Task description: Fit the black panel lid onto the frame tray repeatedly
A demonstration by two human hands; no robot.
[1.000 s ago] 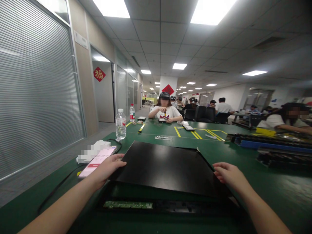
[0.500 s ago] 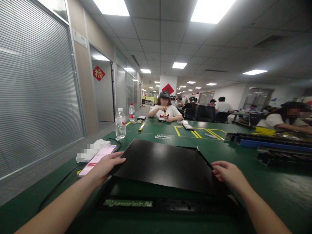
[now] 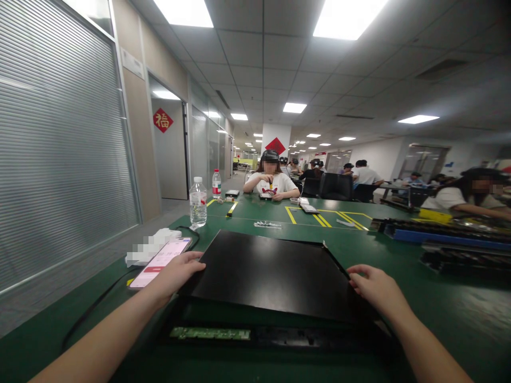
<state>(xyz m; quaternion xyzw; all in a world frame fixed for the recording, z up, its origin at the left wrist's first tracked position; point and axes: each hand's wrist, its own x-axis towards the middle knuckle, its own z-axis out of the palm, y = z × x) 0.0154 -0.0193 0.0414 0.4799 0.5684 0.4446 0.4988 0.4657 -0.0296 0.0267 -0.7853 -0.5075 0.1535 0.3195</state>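
A flat, glossy black panel (image 3: 271, 271) lies in front of me, tilted over a thin black frame (image 3: 303, 336). Along the frame's near bar sits a green circuit board strip (image 3: 211, 333). My left hand (image 3: 181, 271) is closed on the panel's left edge, thumb on top and the other fingers partly hidden. At the opposite side my right hand (image 3: 371, 284) pinches the right edge, where panel and dark frame side run close together. A raised far-right corner of the frame shows a small pale bit.
Left of the panel are a phone (image 3: 162, 266), a blurred white object (image 3: 149, 247) and a black cable (image 3: 91, 308). A water bottle (image 3: 198, 202) stands behind them. Dark strips (image 3: 459, 255) are stacked at right on the green table (image 3: 383, 250). A person (image 3: 275, 181) sits opposite.
The panel's near left corner and near edge sit slightly lower against the frame. Both hands keep their hold at the sides, with barely any shift.
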